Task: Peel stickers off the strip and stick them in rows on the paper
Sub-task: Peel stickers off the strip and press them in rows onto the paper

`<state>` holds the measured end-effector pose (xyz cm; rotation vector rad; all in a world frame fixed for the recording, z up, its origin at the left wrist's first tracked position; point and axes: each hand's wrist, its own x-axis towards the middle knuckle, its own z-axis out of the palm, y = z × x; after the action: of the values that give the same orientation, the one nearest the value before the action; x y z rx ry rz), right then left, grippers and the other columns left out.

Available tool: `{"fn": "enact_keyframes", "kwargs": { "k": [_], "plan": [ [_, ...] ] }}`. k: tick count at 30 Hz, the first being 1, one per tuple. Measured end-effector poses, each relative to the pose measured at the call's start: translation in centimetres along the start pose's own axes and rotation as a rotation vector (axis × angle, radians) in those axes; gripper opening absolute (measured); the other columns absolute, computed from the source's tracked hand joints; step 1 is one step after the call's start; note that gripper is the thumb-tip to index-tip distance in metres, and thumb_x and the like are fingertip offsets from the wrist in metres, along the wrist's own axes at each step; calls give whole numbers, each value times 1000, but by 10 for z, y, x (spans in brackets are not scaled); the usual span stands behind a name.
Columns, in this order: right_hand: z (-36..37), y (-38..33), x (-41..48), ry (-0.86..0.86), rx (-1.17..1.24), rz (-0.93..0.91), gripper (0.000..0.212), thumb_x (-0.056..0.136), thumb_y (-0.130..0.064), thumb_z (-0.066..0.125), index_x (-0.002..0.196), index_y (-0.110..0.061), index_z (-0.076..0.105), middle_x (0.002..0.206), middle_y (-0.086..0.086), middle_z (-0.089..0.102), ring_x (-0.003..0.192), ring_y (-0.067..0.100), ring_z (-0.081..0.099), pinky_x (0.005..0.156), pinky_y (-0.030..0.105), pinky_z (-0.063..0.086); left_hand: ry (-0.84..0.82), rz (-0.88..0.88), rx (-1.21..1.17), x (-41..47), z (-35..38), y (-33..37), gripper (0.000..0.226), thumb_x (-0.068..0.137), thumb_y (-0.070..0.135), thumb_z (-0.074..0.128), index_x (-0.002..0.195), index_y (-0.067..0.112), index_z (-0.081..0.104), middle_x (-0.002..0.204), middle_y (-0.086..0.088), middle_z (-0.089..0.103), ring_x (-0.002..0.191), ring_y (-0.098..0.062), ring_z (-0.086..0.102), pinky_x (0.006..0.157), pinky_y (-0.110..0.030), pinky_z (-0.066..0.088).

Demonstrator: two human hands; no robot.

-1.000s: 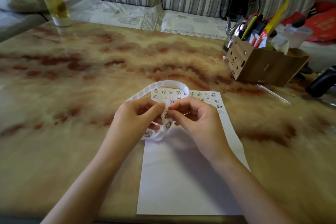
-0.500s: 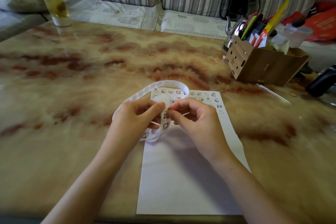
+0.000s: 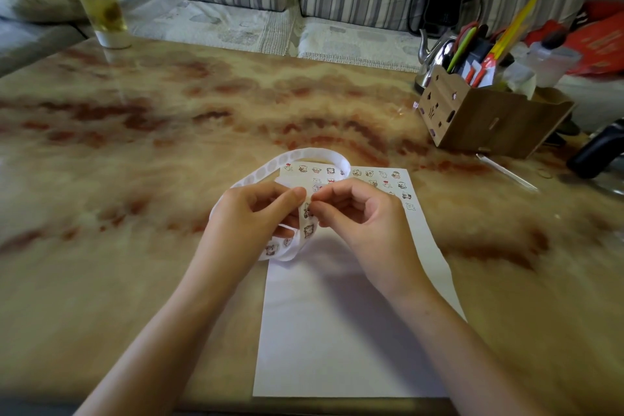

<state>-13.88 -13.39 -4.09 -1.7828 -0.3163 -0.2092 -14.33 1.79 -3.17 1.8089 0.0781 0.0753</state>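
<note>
While the looped sticker strip [image 3: 306,230] is gripped by the left hand [image 3: 256,216] above the paper [image 3: 337,331], its near-to-far stretch is pinched between thumb and forefinger of the right hand [image 3: 361,216], with the rows of stickers [image 3: 371,175] lying just beyond.

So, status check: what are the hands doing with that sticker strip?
Left hand grips the strip. Right hand pinches it, close against the left. Paper carries sticker rows at its far end. Nothing blocking.

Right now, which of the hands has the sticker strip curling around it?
The left hand: the sticker strip loops round its far side and hangs below its fingers. The right hand only pinches the strip's edge.
</note>
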Motion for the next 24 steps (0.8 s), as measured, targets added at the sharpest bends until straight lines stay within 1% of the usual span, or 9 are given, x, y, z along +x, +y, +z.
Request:
{"fn": "enact_keyframes", "kwargs": {
  "k": [3,6,11,14,16,19,21,24],
  "plan": [
    [0,0,0,-5,-4,-7,8,82,-7,72,83,-15,71,78,-4,71,73,10,67,75,22,54,0,-6,1,0,0,0,18,86,31,64,73,25,74,66,6,73,63,-11,70,70,-24,52],
    [1,0,0,-14,-40,-29,7,83,-8,71,83,-14,70,77,-8,70,73,6,66,74,18,51,6,-11,4,0,0,1,20,87,31,64,70,26,74,66,6,73,66,-12,71,71,-25,52],
    [1,0,-2,-7,-119,-84,4,84,-8,70,85,-12,69,80,-8,69,78,7,65,72,16,50,6,-16,7,-1,0,1,20,87,30,63,71,25,75,67,5,73,66,-13,71,71,-27,53],
    [2,2,-2,11,-220,-152,4,84,-9,70,85,-12,67,86,-9,65,82,8,61,72,16,49,3,-19,2,0,1,1,21,87,28,63,69,25,74,66,5,73,64,-13,70,67,-24,52],
    [2,2,-2,6,-262,-163,3,86,-13,68,85,-14,65,88,-11,62,84,9,59,73,18,48,-2,-21,-3,0,1,1,21,88,27,63,70,24,74,66,5,73,64,-12,71,66,-20,53],
    [0,-1,-3,-23,-220,-125,4,87,-14,67,84,-15,64,87,-12,60,85,10,56,76,15,44,-4,-29,-14,0,0,2,20,89,26,62,73,21,74,66,4,73,62,-11,70,60,-15,53],
    [-3,-5,-3,-40,-168,-95,4,87,-14,67,83,-15,65,85,-11,63,83,8,56,76,13,43,0,-42,-30,0,-1,2,20,89,26,62,73,20,74,66,3,73,60,-11,70,55,-11,50],
    [-9,-10,-2,-49,-10,-27,7,86,-11,68,82,-17,67,80,-6,68,75,7,60,75,18,47,13,-61,-33,1,-2,2,19,89,26,62,76,18,73,67,3,73,59,-10,69,52,-9,48]
  ]
}}
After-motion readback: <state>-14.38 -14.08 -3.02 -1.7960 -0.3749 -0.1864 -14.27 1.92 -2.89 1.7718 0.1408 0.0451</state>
